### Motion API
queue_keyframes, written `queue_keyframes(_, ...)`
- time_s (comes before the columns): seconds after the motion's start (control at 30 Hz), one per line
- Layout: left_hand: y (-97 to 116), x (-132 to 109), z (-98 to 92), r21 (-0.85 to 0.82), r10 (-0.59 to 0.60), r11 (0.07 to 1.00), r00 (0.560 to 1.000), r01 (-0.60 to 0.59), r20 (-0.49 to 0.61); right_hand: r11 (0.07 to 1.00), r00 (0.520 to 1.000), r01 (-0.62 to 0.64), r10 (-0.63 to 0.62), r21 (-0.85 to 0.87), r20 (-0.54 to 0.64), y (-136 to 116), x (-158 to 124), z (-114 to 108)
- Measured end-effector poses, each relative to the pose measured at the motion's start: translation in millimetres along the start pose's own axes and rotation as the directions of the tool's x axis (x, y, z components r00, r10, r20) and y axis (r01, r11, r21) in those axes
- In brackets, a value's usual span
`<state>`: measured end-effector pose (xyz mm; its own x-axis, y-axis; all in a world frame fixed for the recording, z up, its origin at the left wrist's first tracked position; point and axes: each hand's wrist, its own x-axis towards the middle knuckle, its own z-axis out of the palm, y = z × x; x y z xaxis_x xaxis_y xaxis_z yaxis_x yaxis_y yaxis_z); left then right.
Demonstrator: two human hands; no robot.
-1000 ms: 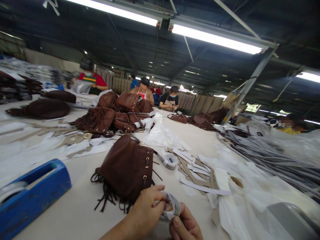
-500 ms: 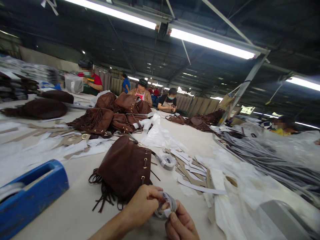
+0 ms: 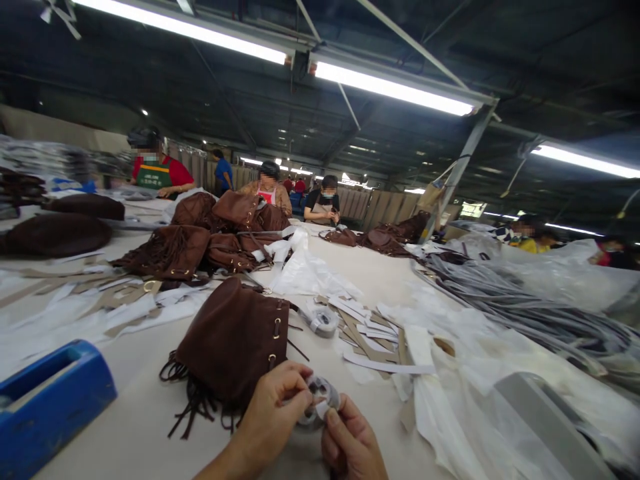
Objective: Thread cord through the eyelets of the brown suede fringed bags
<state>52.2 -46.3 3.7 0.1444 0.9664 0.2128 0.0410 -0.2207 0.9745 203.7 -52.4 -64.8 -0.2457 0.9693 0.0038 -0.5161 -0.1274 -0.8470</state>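
Grey coil [image 3: 326, 389], one, above the bench [image 3: 370, 267] near a brown fringed bag [image 3: 230, 343]: left hand [image 3: 273, 407], narrow grip on one side; right hand [image 3: 354, 440], pinching the other. Coil now turned more face-on, both grips kept; handling seemingly unfinished.

Ceiling [image 3: 225, 93]: dark, crossed by thin beams. Tube lights [image 3: 185, 30]: two, white, lit, end to end on a slanting line overhead. Side light [image 3: 585, 162]: one tube, lit, at right. Distant lights [image 3: 345, 179]: small, bright, towards the back. Post [image 3: 463, 163]: grey, tilted in view, meeting the light rail near its top. Panels [image 3: 387, 210]: upright, grey-brown, in a row at the rear. Partition [image 3: 50, 133]: beige, far left. Bright opening [image 3: 473, 209]: right of post, type unclear. Worktop [image 3: 350, 260]: broad, pale, running rearward.
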Motion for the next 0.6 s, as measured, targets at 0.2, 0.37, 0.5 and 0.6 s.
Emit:
queue_keyframes(0.2, 3, 3, 1.0, 0.107, 0.067, 0.993, 0.994, -0.058, -0.084, 0.999, 0.99, 0.033, -0.035, -0.019, -0.138, 2, 3, 11)
queue_keyframes(0.37, 14, 8, -2.8, 0.169, 0.059, 0.984, 0.997, -0.049, -0.058, 0.996, 0.975, 0.053, -0.067, -0.069, -0.213, 6, 7, 17)
queue_keyframes(0.5, 26, 5, -4.5, 0.4, 0.183, 0.899, 0.983, -0.181, 0.034, 0.99, 0.973, 0.068, -0.092, -0.121, -0.211, 7, 10, 19)
queue_keyframes(0.6, 26, 1, -1.1, 0.588, 0.243, 0.772, 0.967, -0.241, 0.077, 0.982, 0.962, 0.109, -0.143, -0.156, -0.231, 4, 9, 22)
